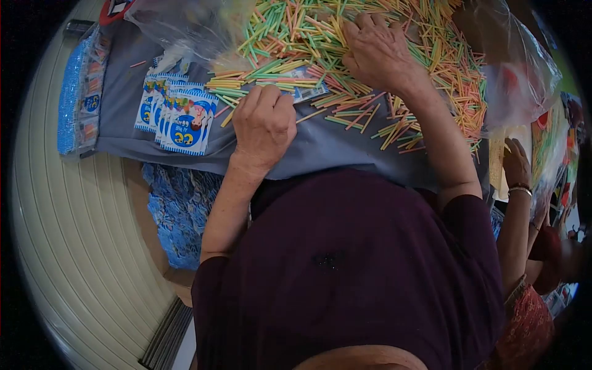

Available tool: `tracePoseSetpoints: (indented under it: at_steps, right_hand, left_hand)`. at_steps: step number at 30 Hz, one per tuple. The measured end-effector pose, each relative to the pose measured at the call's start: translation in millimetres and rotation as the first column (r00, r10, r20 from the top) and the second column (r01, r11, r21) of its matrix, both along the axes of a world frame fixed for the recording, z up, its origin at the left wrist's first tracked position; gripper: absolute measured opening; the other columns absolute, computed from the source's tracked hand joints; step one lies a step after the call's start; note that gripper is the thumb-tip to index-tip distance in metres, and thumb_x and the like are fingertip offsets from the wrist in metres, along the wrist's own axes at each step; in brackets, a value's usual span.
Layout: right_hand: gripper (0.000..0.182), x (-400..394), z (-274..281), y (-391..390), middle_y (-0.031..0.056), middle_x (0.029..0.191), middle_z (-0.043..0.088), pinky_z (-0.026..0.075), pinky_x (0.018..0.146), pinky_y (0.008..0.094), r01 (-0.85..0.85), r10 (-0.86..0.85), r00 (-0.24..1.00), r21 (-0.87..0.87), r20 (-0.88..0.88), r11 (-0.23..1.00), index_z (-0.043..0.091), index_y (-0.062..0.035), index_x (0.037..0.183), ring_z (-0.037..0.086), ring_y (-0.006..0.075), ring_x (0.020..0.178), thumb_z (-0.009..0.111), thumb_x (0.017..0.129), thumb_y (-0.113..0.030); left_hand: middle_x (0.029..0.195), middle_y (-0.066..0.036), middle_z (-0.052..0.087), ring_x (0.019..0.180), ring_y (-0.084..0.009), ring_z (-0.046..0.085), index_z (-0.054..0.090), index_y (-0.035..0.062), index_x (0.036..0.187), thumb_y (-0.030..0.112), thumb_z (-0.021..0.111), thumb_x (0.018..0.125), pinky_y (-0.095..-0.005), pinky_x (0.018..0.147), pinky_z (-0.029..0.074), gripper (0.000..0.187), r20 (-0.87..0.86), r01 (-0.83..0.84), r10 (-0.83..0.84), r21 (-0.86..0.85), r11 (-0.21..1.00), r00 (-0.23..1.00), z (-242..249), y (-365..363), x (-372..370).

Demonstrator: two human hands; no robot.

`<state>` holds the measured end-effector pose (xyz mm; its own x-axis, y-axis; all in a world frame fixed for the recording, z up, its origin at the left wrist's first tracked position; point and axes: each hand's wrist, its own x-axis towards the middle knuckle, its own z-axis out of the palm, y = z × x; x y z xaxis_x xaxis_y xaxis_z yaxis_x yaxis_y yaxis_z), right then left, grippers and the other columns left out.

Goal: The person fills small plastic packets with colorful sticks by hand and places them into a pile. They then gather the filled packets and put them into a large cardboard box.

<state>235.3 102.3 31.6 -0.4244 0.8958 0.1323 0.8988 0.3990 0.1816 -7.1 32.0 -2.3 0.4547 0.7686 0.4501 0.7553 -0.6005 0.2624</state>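
A wide heap of thin pink, green and yellow sticks covers the grey cloth. My right hand reaches into this heap, its fingers curled down among the sticks; their tips are hidden. Closer to the cloth's near edge, my left hand is closed with the knuckles up. What its fingers hold, if anything, is hidden beneath it. Sticks lie on both sides of that hand. Just beyond it, a blue-and-white packet is partly covered by sticks. Left of my left hand lies an overlapping stack of printed blue-and-white packets.
A blue-edged clear pouch with small packs stands at the far left. Clear plastic sheeting borders the heap. Below the cloth, a cardboard box holds blue wrappers. At right, another person's hand works near more sticks.
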Motion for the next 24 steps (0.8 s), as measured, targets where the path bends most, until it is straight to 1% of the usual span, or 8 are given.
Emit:
tracePoseSetpoints:
  at_steps: [5,8,13,16,17,19,22,24]
  right_hand:
    - [0.037,2.4,-1.4,-0.8,0.0194,0.115,0.058,0.043,0.093,0.0565,-0.015,0.018,0.998,0.054,-0.063,0.998,0.058,-0.0020,0.115,0.055,0.0373,0.113,0.056,0.086,-0.025]
    - [0.035,-2.8,-7.3,2.7,0.0197,0.110,0.060,0.044,0.090,0.0558,-0.007,0.010,0.998,0.059,-0.060,0.998,0.058,-0.0023,0.114,0.057,0.0378,0.109,0.056,0.086,-0.023]
    - [0.031,-8.0,-17.9,15.1,0.0202,0.103,0.063,0.046,0.085,0.0544,0.023,-0.024,1.000,0.058,0.006,0.998,0.057,-0.0027,0.112,0.061,0.0387,0.102,0.054,0.087,-0.019]
    - [0.028,-5.5,-17.4,20.6,0.0204,0.099,0.065,0.047,0.082,0.0536,0.040,-0.040,0.999,0.020,0.003,0.999,0.057,-0.0029,0.111,0.063,0.0392,0.098,0.053,0.087,-0.017]
    - [0.028,-4.1,-14.5,20.7,0.0205,0.097,0.066,0.048,0.081,0.0534,0.050,-0.050,0.999,-0.002,-0.019,0.999,0.057,-0.0030,0.111,0.063,0.0394,0.096,0.053,0.087,-0.017]
    - [0.025,-1.8,-0.9,17.3,0.0206,0.086,0.067,0.049,0.075,0.0533,0.102,-0.108,0.993,-0.136,-0.044,0.986,0.056,-0.0026,0.109,0.066,0.0411,0.087,0.051,0.088,-0.015]
    - [0.020,-1.3,11.1,6.2,0.0216,0.074,0.065,0.049,0.069,0.0536,0.010,-0.011,0.960,-0.005,-0.278,1.000,0.053,-0.0025,0.105,0.064,0.0436,0.077,0.051,0.090,-0.017]
    - [0.023,5.0,8.0,6.9,0.0215,0.077,0.066,0.049,0.070,0.0534,0.028,-0.023,0.943,0.008,-0.333,1.000,0.053,-0.0038,0.106,0.065,0.0423,0.078,0.055,0.091,-0.021]
  left_hand:
    - [0.087,-0.007,0.061,0.082,-0.0283,0.062,0.069,0.0042,0.090,0.006,0.074,0.074,-0.0403,0.070,0.051,0.016,0.099,-0.017,0.025,-0.079,0.997,0.995,17.8,-1.3,5.2]
    - [0.088,-0.007,0.063,0.082,-0.0286,0.062,0.069,0.0049,0.089,0.008,0.074,0.076,-0.0396,0.070,0.051,0.014,0.011,-0.049,0.051,-0.141,0.989,0.999,18.1,-4.7,5.9]
    - [0.079,-0.006,0.055,0.078,-0.0267,0.060,0.062,0.0071,0.075,0.005,0.071,0.071,-0.0383,0.064,0.051,0.010,0.175,-0.015,0.016,-0.011,1.000,0.984,2.3,5.7,5.3]
    - [0.077,-0.006,0.054,0.077,-0.0263,0.060,0.061,0.0072,0.072,0.004,0.070,0.070,-0.0378,0.062,0.051,0.011,0.116,-0.021,0.008,0.111,0.994,0.993,-6.7,5.4,6.7]
    - [0.077,-0.006,0.054,0.077,-0.0263,0.060,0.061,0.0072,0.072,0.004,0.070,0.070,-0.0378,0.062,0.051,0.011,0.117,-0.023,0.009,0.113,0.993,0.993,-6.4,2.6,6.2]
    - [0.083,-0.006,0.061,0.079,-0.0277,0.061,0.069,0.0043,0.089,0.004,0.073,0.075,-0.0395,0.067,0.050,0.015,0.055,-0.044,0.045,-0.030,0.999,0.997,1.6,-5.3,7.5]
    - [0.082,-0.006,0.061,0.079,-0.0276,0.061,0.070,0.0044,0.090,0.005,0.073,0.073,-0.0397,0.067,0.050,0.017,0.068,-0.048,0.054,-0.086,0.995,0.996,15.2,-11.2,11.5]
    - [0.083,-0.007,0.061,0.079,-0.0276,0.061,0.070,0.0043,0.090,0.004,0.073,0.073,-0.0398,0.067,0.050,0.018,0.068,-0.048,0.053,-0.070,0.996,0.996,8.3,-8.6,7.8]
